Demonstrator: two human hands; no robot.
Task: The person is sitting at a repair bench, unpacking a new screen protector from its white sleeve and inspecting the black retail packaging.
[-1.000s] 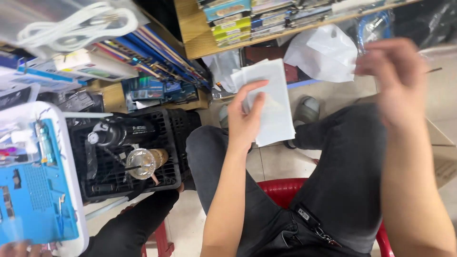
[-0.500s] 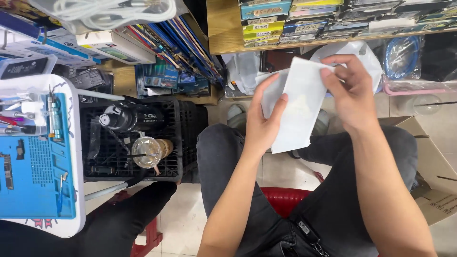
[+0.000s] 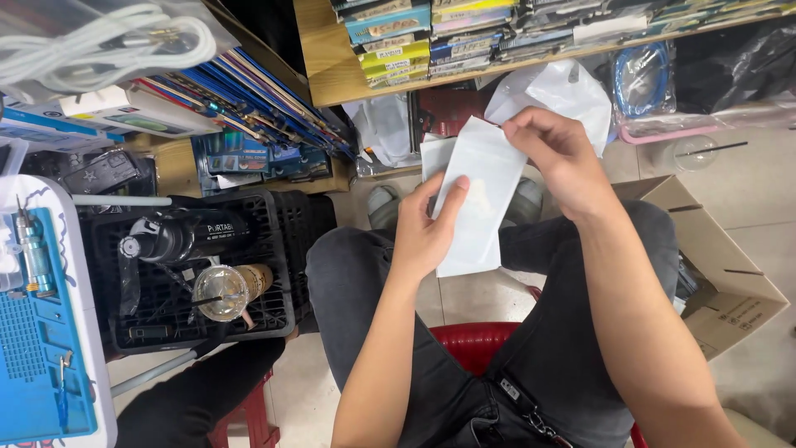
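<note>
A person sits on a red plastic stool [image 3: 473,344] in dark grey trousers. A long wooden shelf [image 3: 332,75] runs across the top, with flat boxes stacked on it. To the person's right is an open brown cardboard box [image 3: 721,290] on the tiled floor. To the left is a black plastic crate [image 3: 282,249]. In the crate lie a black bottle-shaped tool [image 3: 178,236] and a clear plastic cup with a brown drink [image 3: 228,290]. At the far left edge is a blue rubber work mat [image 3: 41,357] on a white table.

Up in front of the person, over the knees, is a flat white paper packet [image 3: 481,199]. It stands tall and leans a little. Both hands hold it.

The left hand [image 3: 423,236] is closed on the packet's lower left side, with the thumb lying flat across the front. The right hand [image 3: 555,158] is closed on the top right corner, pinching it between thumb and fingers.

Behind the packet, on the floor under the shelf, is a white plastic bag [image 3: 555,95].
</note>
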